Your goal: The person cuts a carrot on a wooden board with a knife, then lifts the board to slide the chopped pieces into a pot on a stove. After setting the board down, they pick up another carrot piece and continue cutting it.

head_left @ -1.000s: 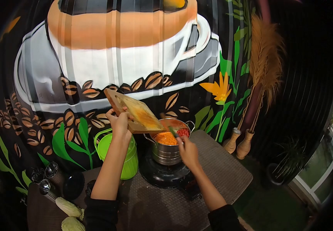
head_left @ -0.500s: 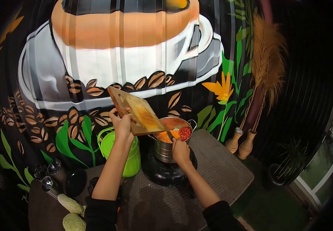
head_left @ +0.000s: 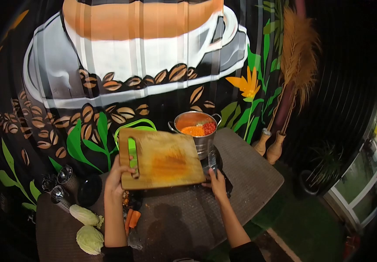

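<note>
Left hand [head_left: 118, 178] is clamped on the handle end of the cutting board [head_left: 162, 159], fingers through the slot, holding it flat and level above the table [head_left: 249, 174]. Right hand [head_left: 218, 182] is closed around a knife [head_left: 212, 158] at the board's right edge, blade pointing up toward the pot [head_left: 196, 131]. The pot sits behind the board, holding orange and red chopped stuff. A green bucket [head_left: 137, 126] peeks out behind the board's top left. The table's right side is open, edge dropping off by 2 vases [head_left: 269, 146]. 2 cabbages [head_left: 88, 227] lie near the left front corner, carrot pieces [head_left: 131, 218] beside them. No readable writing anywhere.
</note>
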### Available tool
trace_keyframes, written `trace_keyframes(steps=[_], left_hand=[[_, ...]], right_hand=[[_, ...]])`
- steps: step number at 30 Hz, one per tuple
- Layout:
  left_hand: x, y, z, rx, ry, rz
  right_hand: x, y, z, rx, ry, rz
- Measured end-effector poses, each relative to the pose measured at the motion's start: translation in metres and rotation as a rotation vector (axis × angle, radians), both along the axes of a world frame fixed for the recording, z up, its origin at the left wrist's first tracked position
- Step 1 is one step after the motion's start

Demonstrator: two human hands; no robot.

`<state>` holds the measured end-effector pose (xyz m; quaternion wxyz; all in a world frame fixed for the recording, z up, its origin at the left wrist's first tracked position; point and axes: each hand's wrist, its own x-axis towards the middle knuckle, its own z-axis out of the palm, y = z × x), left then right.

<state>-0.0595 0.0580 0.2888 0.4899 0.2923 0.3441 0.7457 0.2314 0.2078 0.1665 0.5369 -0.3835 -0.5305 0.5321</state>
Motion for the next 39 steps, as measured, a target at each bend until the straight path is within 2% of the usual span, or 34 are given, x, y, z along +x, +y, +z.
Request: trace_keyframes(steps=[1, 3, 5, 6, 7, 9, 10, 12, 13, 15, 16, 17, 19, 20, 21, 23, 25, 26, 27, 29, 32, 35, 36, 38, 39], left_hand=[[-0.003, -0.006, -0.021, -0.024, -0.083, -0.103], [-0.002, -0.016, -0.074, -0.071, -0.141, -0.146], [0.005, -0.023, -0.123, -0.152, -0.157, -0.113], [0.005, -0.023, -0.152, -0.141, -0.253, -0.169], [0.006, -0.024, -0.178, -0.145, -0.242, -0.201], [0.01, -0.03, -0.216, -0.245, -0.137, -0.184], [0.013, -0.036, -0.225, -0.247, -0.14, -0.188], [0.013, -0.046, -0.241, -0.351, 0.114, -0.145], [0.011, -0.049, -0.253, -0.356, 0.112, -0.147], [0.003, -0.052, -0.288, -0.323, 0.649, -0.157], [-0.012, -0.045, -0.324, -0.345, 0.849, -0.164], [-0.015, -0.05, -0.328, -0.35, 0.851, -0.17], [-0.012, -0.055, -0.335, -0.409, 1.173, -0.25], [-0.009, -0.057, -0.338, -0.394, 1.247, -0.151], [-0.008, -0.062, -0.331, -0.392, 1.248, -0.162], [-0.004, -0.071, -0.297, -0.389, 1.477, -0.189], [0.003, -0.082, -0.269, -0.39, 1.419, -0.202], [0.003, -0.088, -0.262, -0.393, 1.361, -0.205], [-0.002, -0.087, -0.282, -0.394, 1.363, -0.213], [-0.014, -0.071, -0.336, -0.233, 1.221, -0.217], [-0.009, -0.104, -0.287, -0.159, 1.225, -0.127], [-0.031, -0.088, -0.334, -0.089, 1.104, -0.091], [-0.033, -0.093, -0.324, -0.084, 1.105, -0.097], [-0.035, -0.108, -0.289, -0.102, 1.564, 0.444], [-0.039, -0.109, -0.285, -0.097, 1.564, 0.444]], right_hand=[[0.005, -0.013, -0.011, -0.044, -0.061, 0.07], [0.008, -0.023, -0.056, 0.028, -0.099, 0.064], [0.01, -0.047, -0.088, 0.003, -0.346, -0.157], [0.008, -0.051, -0.12, 0.066, -0.349, -0.293], [0.01, -0.068, -0.129, 0.056, -0.355, -0.302], [0.012, -0.096, -0.14, -0.118, -0.629, -0.383], [0.013, -0.11, -0.145, -0.156, -0.634, -0.388], [0.013, -0.137, -0.155, -0.173, -0.656, -0.432], [0.011, -0.149, -0.156, -0.189, -0.678, -0.471], [0.006, -0.172, -0.161, -0.207, -0.644, -0.519], [0.005, -0.181, -0.162, -0.186, -0.665, -0.569], [0.004, -0.188, -0.162, -0.165, -0.684, -0.62], [0.005, -0.202, -0.162, -0.226, -0.723, -0.606], [0.006, -0.207, -0.167, -0.198, -0.758, -0.598], [0.007, -0.21, -0.173, -0.169, -0.793, -0.591], [0.007, -0.221, -0.182, -0.095, -0.838, -0.593], [0.001, -0.231, -0.176, 0.069, -0.938, -0.621], [-0.004, -0.236, -0.172, 0.034, -0.902, -0.63], [-0.006, -0.241, -0.172, 0.026, -0.902, -0.633], [-0.007, -0.244, -0.171, -0.01, -1.028, -0.573], [-0.017, -0.256, -0.158, -0.025, -0.889, -0.558], [-0.019, -0.264, -0.165, 0.101, -1.007, -0.48], [-0.02, -0.267, -0.177, 0.193, -1.078, -0.524], [-0.021, -0.276, -0.184, 0.195, -1.142, -0.494], [-0.022, -0.278, -0.184, 0.202, -1.206, -0.456]])
